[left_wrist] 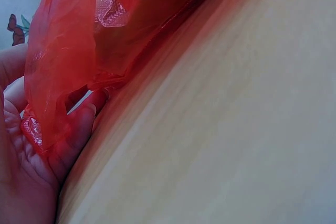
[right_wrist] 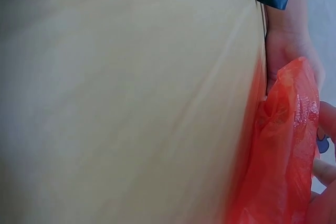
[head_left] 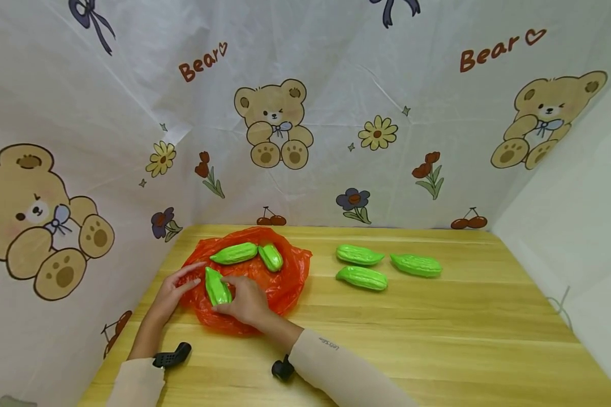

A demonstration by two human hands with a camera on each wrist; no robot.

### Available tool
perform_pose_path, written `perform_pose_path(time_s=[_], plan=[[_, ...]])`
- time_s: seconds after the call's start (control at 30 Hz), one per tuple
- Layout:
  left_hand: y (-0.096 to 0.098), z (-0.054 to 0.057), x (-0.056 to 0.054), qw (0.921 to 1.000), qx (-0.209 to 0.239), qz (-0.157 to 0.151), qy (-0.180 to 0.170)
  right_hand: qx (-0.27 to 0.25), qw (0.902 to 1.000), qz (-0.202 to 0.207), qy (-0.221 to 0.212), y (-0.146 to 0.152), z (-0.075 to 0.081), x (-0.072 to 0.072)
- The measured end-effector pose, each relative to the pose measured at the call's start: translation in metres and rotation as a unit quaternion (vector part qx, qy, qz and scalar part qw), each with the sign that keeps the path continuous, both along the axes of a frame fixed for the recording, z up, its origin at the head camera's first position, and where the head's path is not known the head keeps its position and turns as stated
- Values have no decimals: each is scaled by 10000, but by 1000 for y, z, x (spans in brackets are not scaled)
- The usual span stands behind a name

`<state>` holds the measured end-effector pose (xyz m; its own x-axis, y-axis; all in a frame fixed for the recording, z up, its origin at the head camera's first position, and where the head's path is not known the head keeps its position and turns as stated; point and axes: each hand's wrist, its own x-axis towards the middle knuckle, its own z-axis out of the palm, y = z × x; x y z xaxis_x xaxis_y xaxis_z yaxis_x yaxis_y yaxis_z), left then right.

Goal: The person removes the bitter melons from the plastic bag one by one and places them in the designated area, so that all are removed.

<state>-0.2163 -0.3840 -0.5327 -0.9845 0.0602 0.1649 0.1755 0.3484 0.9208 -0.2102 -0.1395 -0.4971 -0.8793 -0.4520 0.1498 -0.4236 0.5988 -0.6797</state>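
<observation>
A red plastic bag [head_left: 294, 282] lies spread open on the left part of the table. My right hand [head_left: 248, 302] grips a bright green, ridged bitter melon [head_left: 216, 285] between thumb and fingers, over the bag's left side. Two more bitter melons lie in the bag: one [head_left: 234, 253] near its back edge, another [head_left: 271, 258] just right of it. At the bag's left rim rests my left hand [head_left: 173, 287], thumb and fingers spread. The left wrist view has red film [left_wrist: 63, 61] hanging over the palm of that hand. In the right wrist view, the bag's side [right_wrist: 289, 150] hides the held bitter melon.
Three other bitter melons lie right of the bag: one [head_left: 358, 255] at the back, one [head_left: 362, 278] in front of it, one [head_left: 416, 264] farther right. The wooden table [head_left: 412, 339] meets a bear-print curtain [head_left: 315, 186] at the back and left.
</observation>
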Motion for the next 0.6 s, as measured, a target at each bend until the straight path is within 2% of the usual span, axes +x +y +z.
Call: perform_pose_path(time_s=[0.33, 0.6], plan=[[-1, -1, -1, 9999, 69, -52, 55, 125, 9999, -115, 7, -5, 2, 0], [-4, -4, -1, 9999, 3, -78, 70, 3, 9994, -255, -218, -5, 5, -1]])
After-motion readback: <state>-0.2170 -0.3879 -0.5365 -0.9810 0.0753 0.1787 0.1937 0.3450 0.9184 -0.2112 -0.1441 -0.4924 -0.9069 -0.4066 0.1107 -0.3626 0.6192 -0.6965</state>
